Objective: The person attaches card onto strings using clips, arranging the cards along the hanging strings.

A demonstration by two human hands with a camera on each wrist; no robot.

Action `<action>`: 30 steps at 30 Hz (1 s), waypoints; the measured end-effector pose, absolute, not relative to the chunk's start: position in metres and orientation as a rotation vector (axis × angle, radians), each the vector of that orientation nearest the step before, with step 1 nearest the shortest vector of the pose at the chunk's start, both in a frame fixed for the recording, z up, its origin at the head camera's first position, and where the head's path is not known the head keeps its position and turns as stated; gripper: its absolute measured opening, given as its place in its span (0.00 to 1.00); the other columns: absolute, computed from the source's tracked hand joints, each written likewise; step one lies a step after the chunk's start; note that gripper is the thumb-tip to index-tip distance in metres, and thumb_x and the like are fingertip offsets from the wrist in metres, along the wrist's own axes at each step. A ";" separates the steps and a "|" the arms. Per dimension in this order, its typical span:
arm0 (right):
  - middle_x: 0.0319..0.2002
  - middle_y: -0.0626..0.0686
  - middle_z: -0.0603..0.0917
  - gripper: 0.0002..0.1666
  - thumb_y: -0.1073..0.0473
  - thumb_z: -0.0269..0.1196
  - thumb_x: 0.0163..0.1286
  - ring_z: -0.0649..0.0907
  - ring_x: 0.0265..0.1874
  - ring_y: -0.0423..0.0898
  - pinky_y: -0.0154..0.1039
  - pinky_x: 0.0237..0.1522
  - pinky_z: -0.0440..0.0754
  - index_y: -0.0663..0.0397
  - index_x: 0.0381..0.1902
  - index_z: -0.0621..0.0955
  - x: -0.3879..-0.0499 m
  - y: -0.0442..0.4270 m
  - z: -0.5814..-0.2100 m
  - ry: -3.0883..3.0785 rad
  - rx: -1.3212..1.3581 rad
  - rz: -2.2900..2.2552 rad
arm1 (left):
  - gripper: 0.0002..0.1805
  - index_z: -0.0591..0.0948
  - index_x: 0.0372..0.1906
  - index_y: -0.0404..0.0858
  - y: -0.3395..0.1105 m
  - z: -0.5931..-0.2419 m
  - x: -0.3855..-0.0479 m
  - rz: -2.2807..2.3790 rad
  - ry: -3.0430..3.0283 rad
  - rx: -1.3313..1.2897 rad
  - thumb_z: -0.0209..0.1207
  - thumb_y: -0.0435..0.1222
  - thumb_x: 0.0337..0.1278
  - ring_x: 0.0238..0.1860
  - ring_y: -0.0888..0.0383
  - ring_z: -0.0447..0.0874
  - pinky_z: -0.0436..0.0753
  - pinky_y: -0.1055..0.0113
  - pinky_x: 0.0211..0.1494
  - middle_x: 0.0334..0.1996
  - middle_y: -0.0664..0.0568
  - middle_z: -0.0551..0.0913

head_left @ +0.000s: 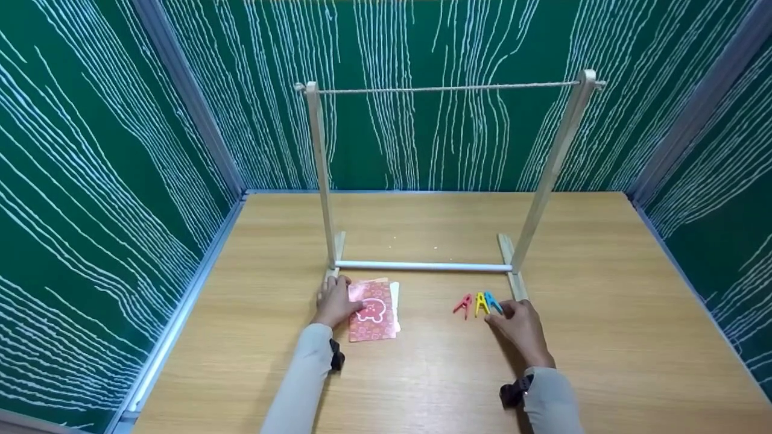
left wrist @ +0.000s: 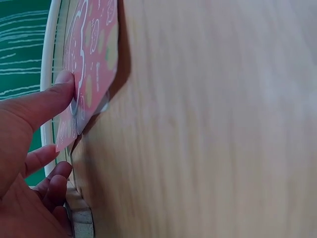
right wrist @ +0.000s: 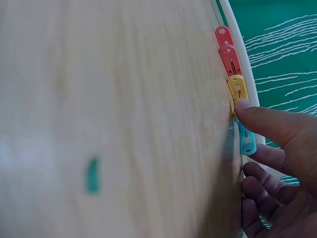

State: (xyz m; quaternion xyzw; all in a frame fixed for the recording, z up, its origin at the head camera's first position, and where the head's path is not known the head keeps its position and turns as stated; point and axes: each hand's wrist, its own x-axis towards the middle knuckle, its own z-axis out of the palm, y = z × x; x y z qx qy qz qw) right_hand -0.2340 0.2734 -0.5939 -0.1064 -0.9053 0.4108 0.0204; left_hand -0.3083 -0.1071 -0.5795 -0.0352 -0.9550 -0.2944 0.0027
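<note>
Pink cards with a bear drawing [head_left: 374,325] lie in a small stack, a paler edge showing at the right. My left hand [head_left: 333,304] pinches the top card by its left edge; in the left wrist view the thumb of that hand [left wrist: 29,134] lies over the pink card [left wrist: 96,54]. Red [head_left: 463,305], yellow [head_left: 480,304] and blue [head_left: 493,301] clothespins lie in a row. Thumb and index finger of my right hand [head_left: 522,328] are round the blue one, also visible in the right wrist view [right wrist: 246,139], beside the yellow clothespin [right wrist: 237,89].
Behind the cards and clothespins stands a wooden frame [head_left: 552,150] with a string [head_left: 446,89] across its top and a white bar [head_left: 422,266] low down. Its feet reach close to both hands. Green panels with white lines enclose the wooden table [head_left: 422,386].
</note>
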 end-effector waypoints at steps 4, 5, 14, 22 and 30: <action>0.41 0.60 0.74 0.25 0.56 0.69 0.59 0.73 0.36 0.51 0.39 0.36 0.70 0.68 0.49 0.80 -0.233 0.274 -0.592 -2.816 -0.347 1.289 | 0.34 0.73 0.50 0.35 -0.108 -0.579 -0.308 -0.947 -2.989 -0.116 0.74 0.44 0.36 0.51 0.46 0.66 0.66 0.51 0.54 0.45 0.43 0.70; 0.42 0.61 0.74 0.25 0.55 0.69 0.59 0.73 0.36 0.51 0.40 0.37 0.71 0.68 0.48 0.80 -0.233 0.274 -0.592 -2.817 -0.349 1.289 | 0.34 0.73 0.50 0.35 -0.108 -0.579 -0.308 -0.954 -2.990 -0.115 0.74 0.44 0.36 0.51 0.46 0.66 0.66 0.52 0.54 0.45 0.43 0.70; 0.43 0.60 0.73 0.25 0.55 0.69 0.59 0.73 0.38 0.51 0.40 0.39 0.71 0.66 0.49 0.80 -0.233 0.273 -0.592 -2.818 -0.366 1.317 | 0.34 0.72 0.49 0.34 -0.109 -0.579 -0.307 -0.951 -2.993 -0.112 0.74 0.44 0.37 0.50 0.47 0.66 0.65 0.50 0.55 0.44 0.44 0.71; 0.40 0.60 0.74 0.24 0.55 0.69 0.58 0.71 0.35 0.50 0.39 0.36 0.70 0.67 0.46 0.81 -0.231 0.273 -0.593 -2.803 -0.321 1.259 | 0.33 0.73 0.48 0.34 -0.108 -0.582 -0.307 -0.936 -2.999 -0.104 0.74 0.44 0.37 0.50 0.46 0.67 0.66 0.53 0.50 0.44 0.43 0.71; 0.41 0.59 0.73 0.25 0.54 0.69 0.59 0.71 0.36 0.50 0.37 0.35 0.69 0.67 0.49 0.80 -0.231 0.274 -0.591 -2.819 -0.341 1.282 | 0.34 0.73 0.48 0.34 -0.107 -0.581 -0.307 -0.947 -2.985 -0.092 0.74 0.44 0.35 0.50 0.46 0.69 0.66 0.52 0.50 0.45 0.43 0.72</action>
